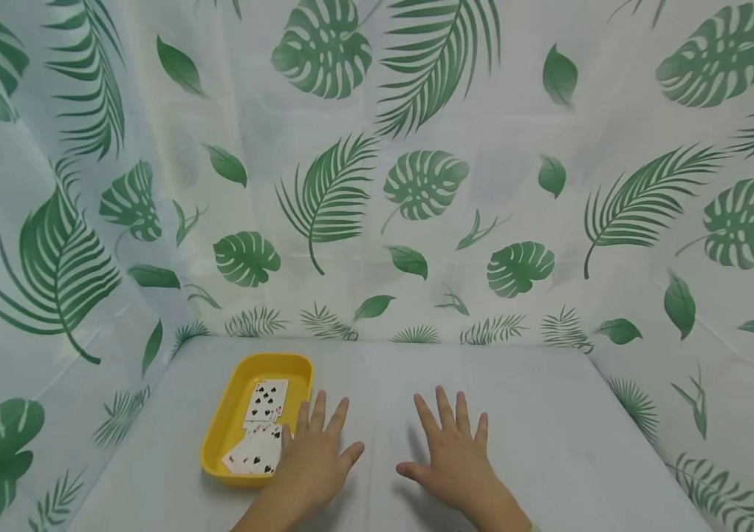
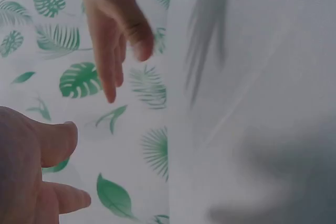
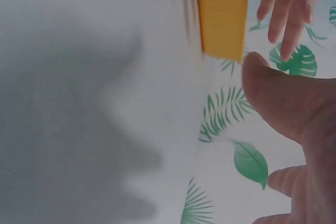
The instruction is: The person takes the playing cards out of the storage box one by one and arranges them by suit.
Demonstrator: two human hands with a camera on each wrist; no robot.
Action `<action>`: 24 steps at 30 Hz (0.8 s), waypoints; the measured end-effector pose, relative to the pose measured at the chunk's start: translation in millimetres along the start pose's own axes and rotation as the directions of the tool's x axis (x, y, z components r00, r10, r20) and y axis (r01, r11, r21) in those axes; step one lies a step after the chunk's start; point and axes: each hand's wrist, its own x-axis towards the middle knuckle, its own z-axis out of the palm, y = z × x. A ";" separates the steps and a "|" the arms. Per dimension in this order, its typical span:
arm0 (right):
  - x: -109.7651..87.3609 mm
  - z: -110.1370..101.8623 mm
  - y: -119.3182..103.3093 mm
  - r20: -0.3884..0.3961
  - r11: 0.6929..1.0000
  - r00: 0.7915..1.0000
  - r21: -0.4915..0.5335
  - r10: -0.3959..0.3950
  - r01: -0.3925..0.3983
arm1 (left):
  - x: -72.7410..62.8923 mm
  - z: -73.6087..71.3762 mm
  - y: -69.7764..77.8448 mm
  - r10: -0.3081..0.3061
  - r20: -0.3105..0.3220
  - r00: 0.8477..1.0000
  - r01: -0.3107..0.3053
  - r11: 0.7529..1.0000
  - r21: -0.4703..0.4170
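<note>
Playing cards [image 1: 266,401] lie face up in a yellow tray [image 1: 213,436] on the left of the table. One black-suit card lies toward the back, and several overlap in front of it. My left hand [image 1: 313,458] hovers with fingers spread at the tray's right side, hiding part of its rim and some cards. To its right, my right hand [image 1: 453,458] is held above the table, fingers also spread, holding nothing. Both hands cast shadows on the surface. In the right wrist view the yellow tray [image 3: 223,14] shows its outer wall beyond my thumb.
A pale cloth covers the table [image 1: 549,428]. White sheeting with green leaf prints [image 1: 426,185] rises behind the table and along its left and right sides.
</note>
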 end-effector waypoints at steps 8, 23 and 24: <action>14.3 -9.9 -13.7 -0.008 0.997 0.997 0.027 -0.076 0.077 | 1.7 -24.3 -15.3 -0.070 -0.045 0.997 0.060 0.979 -0.195; 38.7 -16.2 -42.2 -0.038 0.984 0.986 0.065 -0.162 0.164 | -0.9 -67.6 -53.4 -0.226 -0.017 0.974 0.201 0.896 -0.395; 40.2 -15.9 -44.1 -0.042 0.983 0.985 0.065 -0.167 0.170 | -0.8 -69.6 -56.9 -0.233 -0.012 0.972 0.208 0.888 -0.410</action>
